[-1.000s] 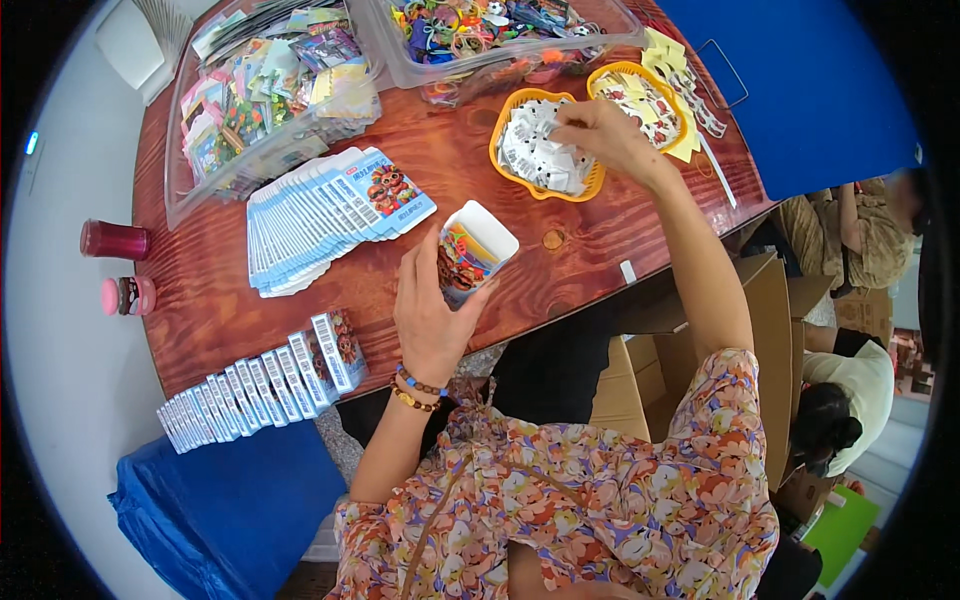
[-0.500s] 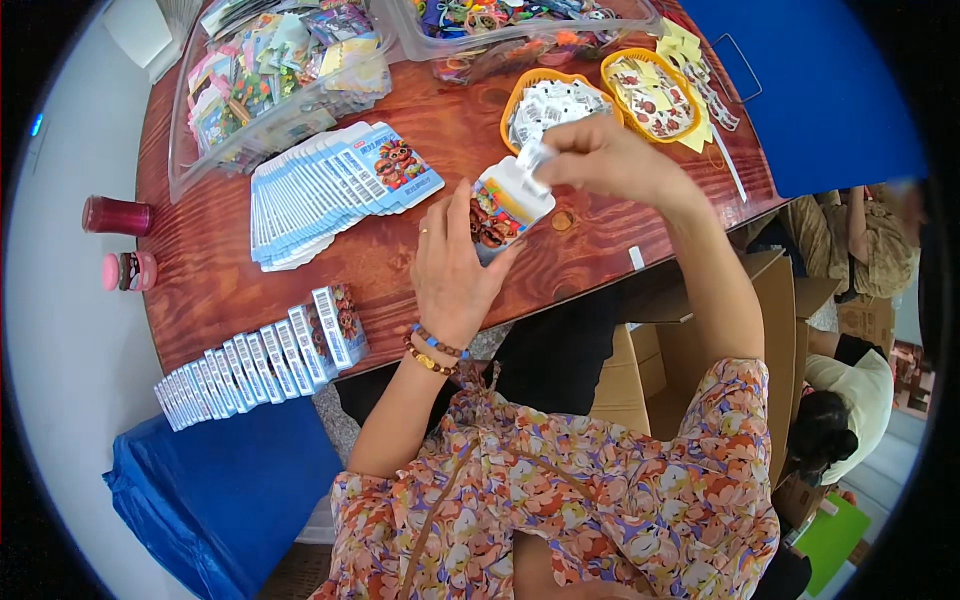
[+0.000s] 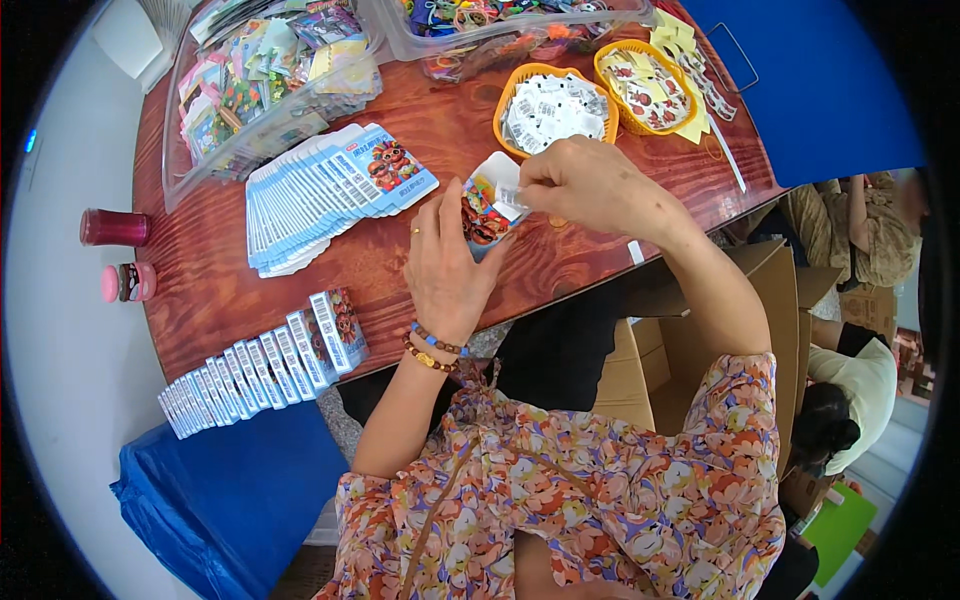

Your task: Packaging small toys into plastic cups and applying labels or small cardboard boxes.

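Blue box point(image 3: 480, 222) gapes, left hand point(image 3: 440, 262) curled round it, right hand point(image 3: 592, 185) pinching a pale packet point(image 3: 509, 196); to its left, boxes point(image 3: 271, 372) stand made up, cartons point(image 3: 335, 197) lie flat.

A small, colourfully printed carton point(image 3: 482, 224) with blue near its base is leaning at a slant above the tabletop in the left hand point(image 3: 442, 262), its white top flap standing open. A small, whitish, partly see-through packet point(image 3: 509, 197) is hanging at the carton's open mouth, its outer end being pinched by the right hand's point(image 3: 585, 185) fingertips.
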A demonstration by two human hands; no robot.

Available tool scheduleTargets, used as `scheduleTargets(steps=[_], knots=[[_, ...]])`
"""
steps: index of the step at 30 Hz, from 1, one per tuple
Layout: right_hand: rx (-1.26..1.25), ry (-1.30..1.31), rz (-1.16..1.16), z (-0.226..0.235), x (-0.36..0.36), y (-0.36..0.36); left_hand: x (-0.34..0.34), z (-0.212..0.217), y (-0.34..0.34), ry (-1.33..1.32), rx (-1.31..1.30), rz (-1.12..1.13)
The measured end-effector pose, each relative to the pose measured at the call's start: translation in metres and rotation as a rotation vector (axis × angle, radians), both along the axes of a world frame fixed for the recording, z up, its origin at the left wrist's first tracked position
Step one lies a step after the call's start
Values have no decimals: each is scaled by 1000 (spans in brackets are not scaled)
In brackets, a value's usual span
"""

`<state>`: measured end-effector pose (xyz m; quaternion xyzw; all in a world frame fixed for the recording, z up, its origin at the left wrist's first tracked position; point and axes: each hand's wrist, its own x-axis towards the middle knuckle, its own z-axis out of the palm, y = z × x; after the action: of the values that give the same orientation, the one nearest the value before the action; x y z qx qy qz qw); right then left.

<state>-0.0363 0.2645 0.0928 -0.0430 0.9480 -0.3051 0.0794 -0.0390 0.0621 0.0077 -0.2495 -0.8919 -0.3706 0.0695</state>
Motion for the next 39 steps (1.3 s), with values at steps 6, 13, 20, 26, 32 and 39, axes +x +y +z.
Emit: scheduleTargets(steps=[6,13,20,26,32,39], knots=[[200,-108,163,7,-16,-11,1,-1,2,28,-57,-33],[31,-150,114,13,-18,0,-3,-5,3,64,-21,-12],[-53,44,172,-3,-21,26,-3,-11,-3,19,3,-17],[383,180,-576,-8,-40,152,5,-1,-6,-50,-17,1],[144,81,-570,-53,-39,196,2,-5,-15,-37,3,-14],[73,117,-585,-44,-21,207,3,-10,-15,-62,90,-21]])
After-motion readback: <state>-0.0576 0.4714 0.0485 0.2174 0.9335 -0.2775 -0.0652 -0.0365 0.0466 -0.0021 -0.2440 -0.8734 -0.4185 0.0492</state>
